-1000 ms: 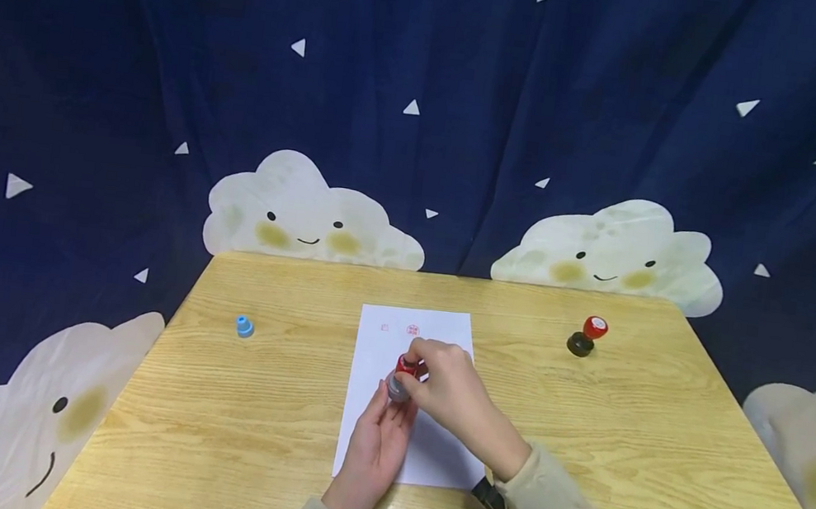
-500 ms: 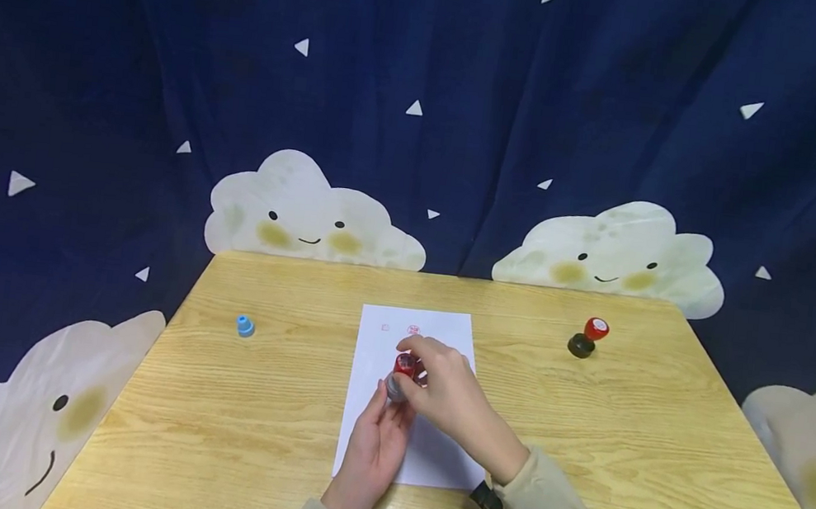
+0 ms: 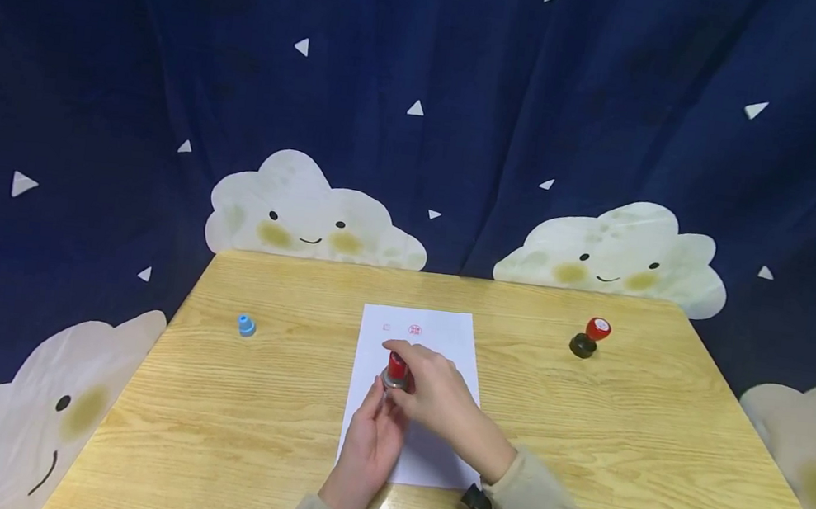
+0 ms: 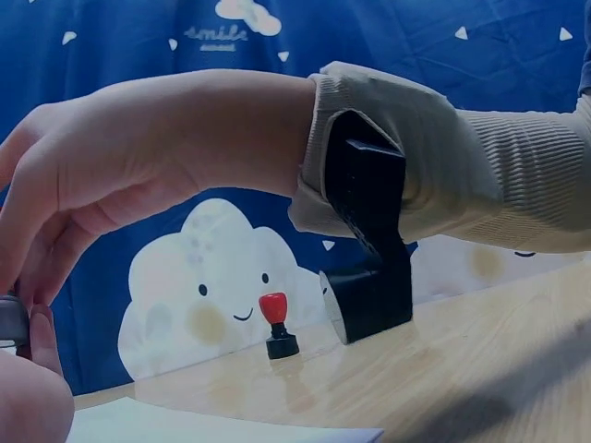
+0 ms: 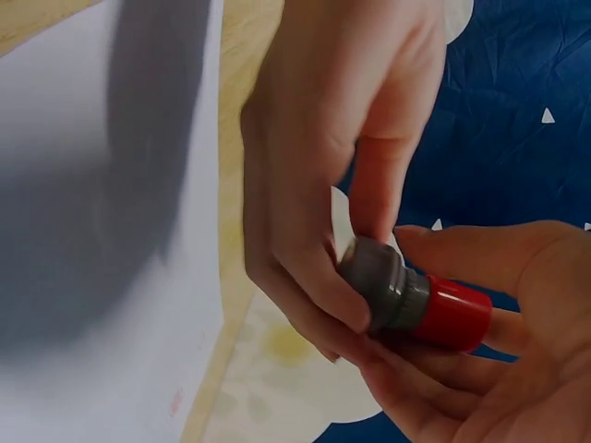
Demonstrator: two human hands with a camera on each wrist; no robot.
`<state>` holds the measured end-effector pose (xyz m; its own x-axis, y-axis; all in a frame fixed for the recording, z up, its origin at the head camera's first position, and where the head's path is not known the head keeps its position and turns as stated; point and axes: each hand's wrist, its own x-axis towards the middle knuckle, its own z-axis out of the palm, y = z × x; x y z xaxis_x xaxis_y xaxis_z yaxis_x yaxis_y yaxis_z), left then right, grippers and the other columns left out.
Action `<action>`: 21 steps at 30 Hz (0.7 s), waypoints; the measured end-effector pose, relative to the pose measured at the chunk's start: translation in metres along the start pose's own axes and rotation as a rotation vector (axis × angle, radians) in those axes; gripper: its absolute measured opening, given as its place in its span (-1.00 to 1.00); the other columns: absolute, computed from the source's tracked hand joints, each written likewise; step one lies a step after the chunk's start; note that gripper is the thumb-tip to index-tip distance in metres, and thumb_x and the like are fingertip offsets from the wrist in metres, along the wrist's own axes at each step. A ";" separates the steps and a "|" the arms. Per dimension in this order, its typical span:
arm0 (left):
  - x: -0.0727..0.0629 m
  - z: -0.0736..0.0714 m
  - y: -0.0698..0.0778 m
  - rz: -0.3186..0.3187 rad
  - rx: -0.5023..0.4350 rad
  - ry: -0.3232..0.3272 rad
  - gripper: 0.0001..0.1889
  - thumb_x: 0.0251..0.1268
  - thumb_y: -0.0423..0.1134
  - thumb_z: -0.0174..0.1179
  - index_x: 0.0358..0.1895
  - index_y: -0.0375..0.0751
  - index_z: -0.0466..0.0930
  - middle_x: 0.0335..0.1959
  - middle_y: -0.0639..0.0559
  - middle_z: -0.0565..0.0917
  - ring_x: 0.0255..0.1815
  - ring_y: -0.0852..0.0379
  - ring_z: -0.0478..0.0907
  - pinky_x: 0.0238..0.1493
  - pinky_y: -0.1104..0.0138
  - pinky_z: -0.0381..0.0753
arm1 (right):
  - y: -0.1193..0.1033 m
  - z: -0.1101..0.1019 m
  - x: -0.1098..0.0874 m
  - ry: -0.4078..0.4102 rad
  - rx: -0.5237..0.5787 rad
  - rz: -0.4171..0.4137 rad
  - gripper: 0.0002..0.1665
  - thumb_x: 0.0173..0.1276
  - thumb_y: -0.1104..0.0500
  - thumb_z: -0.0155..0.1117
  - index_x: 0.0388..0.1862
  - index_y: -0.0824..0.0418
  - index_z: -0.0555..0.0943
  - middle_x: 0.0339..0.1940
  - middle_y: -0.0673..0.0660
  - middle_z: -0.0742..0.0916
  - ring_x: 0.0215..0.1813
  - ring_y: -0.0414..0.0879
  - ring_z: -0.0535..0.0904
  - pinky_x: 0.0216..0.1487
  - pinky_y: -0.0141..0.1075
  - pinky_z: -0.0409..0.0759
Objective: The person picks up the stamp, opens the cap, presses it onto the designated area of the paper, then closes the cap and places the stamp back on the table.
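Observation:
In the head view both hands meet over a white sheet of paper [image 3: 446, 329], around a small stamp with a red top and a grey lower part [image 3: 397, 367]. My left hand [image 3: 368, 449] comes from below, palm up, and its fingertips pinch the grey part. From the right, my right hand [image 3: 438, 394] reaches over it, thumb and fingers at the stamp's sides. The right wrist view shows the stamp [image 5: 452, 312] closer, its red end toward the right palm. A round red print [image 3: 415, 330] and a fainter square print [image 3: 386, 327] mark the paper's far part.
A second stamp with a red knob and black base [image 3: 589, 338] stands at the table's right. On the left is a small light blue stepped piece [image 3: 246, 325]. Behind the wooden table [image 3: 272, 406] hangs a dark blue curtain [image 3: 369, 51] with clouds.
Both hands have shifted slightly left with the stamp. Its red top has turned from tilted to more upright, and the right index finger now stretches further left above it.

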<state>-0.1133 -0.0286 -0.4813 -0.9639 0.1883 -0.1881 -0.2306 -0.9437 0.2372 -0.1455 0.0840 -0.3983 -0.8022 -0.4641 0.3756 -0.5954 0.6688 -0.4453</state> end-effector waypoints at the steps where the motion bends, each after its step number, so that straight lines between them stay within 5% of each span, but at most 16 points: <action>1: 0.001 0.001 0.001 0.002 -0.007 0.003 -0.70 0.66 -0.19 -0.21 0.14 -0.21 0.48 0.12 0.01 0.62 0.16 0.17 0.54 0.44 0.36 0.28 | 0.000 0.002 0.001 0.000 -0.001 -0.001 -0.31 -0.03 0.36 0.55 0.16 0.17 0.59 -0.20 0.06 0.74 -0.26 -0.10 0.62 -0.24 -0.18 0.67; 12: 0.012 0.007 0.021 0.048 -0.012 0.015 -0.61 0.65 -0.20 -0.20 0.37 -0.31 0.17 0.12 -0.04 0.59 0.14 0.16 0.56 0.45 0.36 0.25 | 0.002 0.020 0.021 0.073 0.022 -0.037 -0.27 -0.03 0.41 0.51 0.20 0.15 0.57 -0.18 0.06 0.74 -0.22 -0.11 0.64 -0.19 -0.17 0.67; 18: 0.016 0.003 0.035 0.099 0.022 -0.081 -0.45 0.61 -0.18 -0.09 0.48 -0.40 0.06 0.24 -0.06 0.45 0.21 0.18 0.50 0.42 0.40 0.30 | -0.001 0.030 0.038 0.066 0.049 -0.027 -0.28 0.01 0.41 0.49 0.22 0.15 0.57 -0.17 0.07 0.73 -0.19 -0.11 0.62 -0.16 -0.20 0.66; 21: 0.018 0.004 0.044 0.123 0.039 -0.073 -0.43 0.60 -0.17 -0.06 0.48 -0.39 0.05 0.27 -0.06 0.39 0.21 0.20 0.48 0.40 0.42 0.31 | -0.002 0.036 0.047 0.046 0.065 -0.013 -0.28 0.02 0.41 0.48 0.23 0.14 0.56 -0.11 0.08 0.74 -0.11 -0.06 0.63 -0.09 -0.20 0.67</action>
<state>-0.1411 -0.0654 -0.4708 -0.9920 0.0929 -0.0859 -0.1142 -0.9499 0.2910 -0.1834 0.0395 -0.4091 -0.7926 -0.4440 0.4180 -0.6083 0.6231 -0.4916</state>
